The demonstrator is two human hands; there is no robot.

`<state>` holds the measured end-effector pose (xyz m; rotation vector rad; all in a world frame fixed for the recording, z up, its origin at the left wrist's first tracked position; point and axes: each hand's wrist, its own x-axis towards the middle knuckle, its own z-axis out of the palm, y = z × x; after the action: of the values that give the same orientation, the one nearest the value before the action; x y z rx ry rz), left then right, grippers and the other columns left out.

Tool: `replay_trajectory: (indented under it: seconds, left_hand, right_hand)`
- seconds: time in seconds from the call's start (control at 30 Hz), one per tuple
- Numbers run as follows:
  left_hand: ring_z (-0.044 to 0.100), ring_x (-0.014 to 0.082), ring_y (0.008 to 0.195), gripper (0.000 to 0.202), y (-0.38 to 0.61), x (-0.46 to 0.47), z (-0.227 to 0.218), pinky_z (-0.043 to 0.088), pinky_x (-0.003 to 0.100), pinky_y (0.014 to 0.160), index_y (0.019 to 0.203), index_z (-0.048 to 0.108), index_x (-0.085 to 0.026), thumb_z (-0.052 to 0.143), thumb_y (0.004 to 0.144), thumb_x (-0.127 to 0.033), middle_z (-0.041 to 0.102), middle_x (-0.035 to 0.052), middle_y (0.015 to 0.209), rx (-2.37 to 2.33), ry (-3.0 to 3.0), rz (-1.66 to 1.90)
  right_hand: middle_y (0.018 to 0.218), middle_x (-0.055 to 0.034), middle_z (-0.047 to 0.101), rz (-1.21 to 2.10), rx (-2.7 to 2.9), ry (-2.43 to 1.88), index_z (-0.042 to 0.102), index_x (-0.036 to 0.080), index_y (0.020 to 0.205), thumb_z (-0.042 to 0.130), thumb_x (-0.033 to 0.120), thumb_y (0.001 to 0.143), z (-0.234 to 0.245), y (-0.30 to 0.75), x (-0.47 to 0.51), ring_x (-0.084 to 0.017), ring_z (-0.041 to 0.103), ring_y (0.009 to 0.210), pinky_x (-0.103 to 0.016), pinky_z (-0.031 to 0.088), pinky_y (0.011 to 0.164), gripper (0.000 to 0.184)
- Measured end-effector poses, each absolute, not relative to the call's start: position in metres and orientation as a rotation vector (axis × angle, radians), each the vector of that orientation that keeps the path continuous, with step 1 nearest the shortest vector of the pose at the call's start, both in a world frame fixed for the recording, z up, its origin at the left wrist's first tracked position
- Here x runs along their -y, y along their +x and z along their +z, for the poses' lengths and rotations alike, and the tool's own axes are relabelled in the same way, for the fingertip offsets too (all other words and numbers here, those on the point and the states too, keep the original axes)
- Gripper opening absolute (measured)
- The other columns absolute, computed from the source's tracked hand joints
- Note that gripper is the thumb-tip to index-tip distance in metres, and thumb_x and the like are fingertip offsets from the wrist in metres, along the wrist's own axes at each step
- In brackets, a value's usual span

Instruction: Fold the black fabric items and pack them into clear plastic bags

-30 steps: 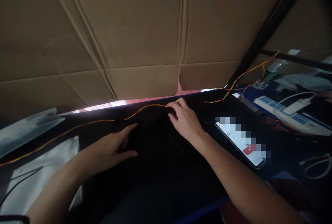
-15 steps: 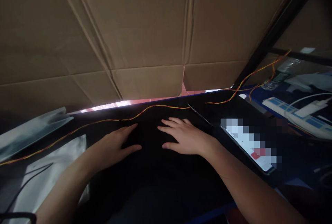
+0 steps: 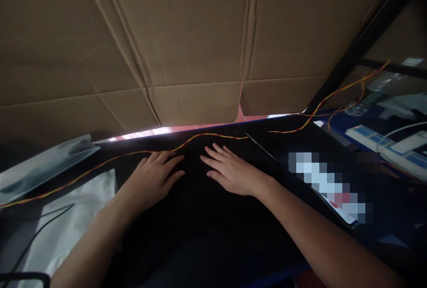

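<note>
Both hands are over the dark tabletop (image 3: 187,234), backs upward. My left hand (image 3: 155,174) has its fingers stretched out, with thumb and index finger apart; its fingertips come close to a twisted red-and-yellow wire (image 3: 213,135). Facing it across a narrow gap, my right hand (image 3: 230,170) spreads its fingers, palm down. Nothing shows in either hand. To the right of the right hand lies a phone (image 3: 345,214) with a lit screen, mostly blurred out. A thin dark rod-like edge (image 3: 262,146) lies between the phone and the wire.
Cardboard sheets (image 3: 193,48) stand upright behind the table. At the left lie a clear plastic bag (image 3: 50,163) and a white pouch (image 3: 80,208). A power strip (image 3: 376,143) and a plastic bottle (image 3: 363,99) are at the right, beside a dark frame bar (image 3: 356,41).
My left hand has shifted slightly forward, its fingers spreading more towards the wire. My right hand has moved a little up with its fingers fanned wider. The view has turned slightly left.
</note>
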<state>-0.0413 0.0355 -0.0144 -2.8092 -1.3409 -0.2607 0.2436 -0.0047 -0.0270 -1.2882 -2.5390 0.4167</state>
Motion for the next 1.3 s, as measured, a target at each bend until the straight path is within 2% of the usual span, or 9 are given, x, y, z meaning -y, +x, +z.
replay_trajectory:
  seconds: [0.23,0.37,0.5,0.63,0.7,0.9,1.07,1.17,1.3]
  left_hand:
    - [0.038,0.0389,0.159,0.066,-0.039,-0.031,-0.027,0.042,0.062,0.123,0.163,0.047,-0.027,0.039,0.110,-0.065,0.042,0.0131,0.172,1.253,-2.977,-0.266]
    - [0.026,0.0410,0.164,0.078,-0.047,-0.032,-0.030,0.034,0.066,0.128,0.169,0.036,-0.027,0.039,0.106,-0.074,0.028,0.0131,0.178,1.319,-3.020,-0.149]
    - [0.032,0.0418,0.162,0.078,-0.049,-0.034,-0.017,0.037,0.066,0.126,0.164,0.046,-0.026,0.043,0.103,-0.076,0.038,0.0130,0.174,1.316,-3.003,-0.159]
    - [0.037,0.0430,0.159,0.068,-0.051,-0.037,-0.015,0.041,0.068,0.121,0.162,0.051,-0.027,0.039,0.108,-0.067,0.043,0.0120,0.171,1.419,-2.837,-0.151]
    - [0.040,0.0441,0.157,0.065,-0.053,-0.039,-0.018,0.042,0.069,0.119,0.162,0.050,-0.028,0.039,0.109,-0.063,0.044,0.0125,0.171,1.474,-2.781,-0.099]
    - [0.053,0.0393,0.148,0.053,-0.058,-0.043,-0.019,0.048,0.063,0.112,0.159,0.054,-0.031,0.036,0.110,-0.044,0.054,0.0088,0.165,1.450,-2.765,-0.205]
    - [0.064,0.0380,0.133,0.052,-0.055,-0.043,-0.011,0.049,0.061,0.108,0.151,0.061,-0.023,0.039,0.104,-0.024,0.070,0.0134,0.146,1.339,-2.709,-0.242]
    - [0.070,0.0383,0.118,0.047,-0.052,-0.045,-0.008,0.054,0.055,0.095,0.145,0.065,-0.023,0.047,0.101,-0.028,0.075,0.0149,0.133,1.369,-2.626,-0.246]
    - [0.069,0.0381,0.106,0.034,-0.054,-0.044,0.007,0.052,0.050,0.085,0.122,0.075,-0.023,0.053,0.097,-0.030,0.079,0.0133,0.114,1.386,-2.579,-0.256]
  right_hand:
    - [0.174,-0.0119,0.036,0.465,2.477,-1.268,0.048,0.018,0.163,0.041,0.038,0.115,-0.022,0.244,0.002,-0.030,0.025,0.165,-0.057,0.026,0.134,0.052]
    - [0.158,-0.0077,0.061,0.433,2.186,-1.276,0.066,0.023,0.147,0.049,0.028,0.111,-0.002,0.264,-0.004,-0.022,0.053,0.150,-0.045,0.042,0.127,0.040]
    - [0.148,-0.0067,0.068,0.361,2.105,-1.324,0.073,0.026,0.137,0.051,0.027,0.110,0.004,0.270,-0.006,-0.022,0.062,0.138,-0.045,0.048,0.121,0.034]
    - [0.174,-0.0030,0.041,0.499,2.468,-1.386,0.056,0.031,0.158,0.049,0.035,0.111,-0.011,0.261,-0.004,-0.034,0.027,0.164,-0.060,0.033,0.129,0.048]
    - [0.177,-0.0015,0.033,0.568,2.537,-1.454,0.046,0.032,0.165,0.047,0.040,0.112,-0.015,0.260,-0.003,-0.038,0.020,0.166,-0.064,0.031,0.129,0.053]
    - [0.144,-0.0033,0.072,0.337,2.375,-1.434,0.081,0.032,0.125,0.049,0.036,0.112,-0.005,0.269,-0.003,-0.028,0.060,0.138,-0.051,0.047,0.120,0.035]
    - [0.163,-0.0066,0.055,0.212,2.290,-1.474,0.068,0.029,0.146,0.054,0.029,0.109,-0.016,0.265,-0.007,-0.032,0.049,0.149,-0.056,0.046,0.119,0.039]
    - [0.150,-0.0105,0.067,0.162,2.217,-1.511,0.061,0.025,0.152,0.053,0.022,0.108,-0.025,0.260,-0.017,-0.033,0.059,0.137,-0.058,0.049,0.112,0.045]
    - [0.124,-0.0082,0.076,0.136,2.175,-1.494,0.074,0.023,0.129,0.059,0.013,0.102,-0.015,0.260,-0.024,-0.029,0.066,0.118,-0.051,0.053,0.103,0.033]
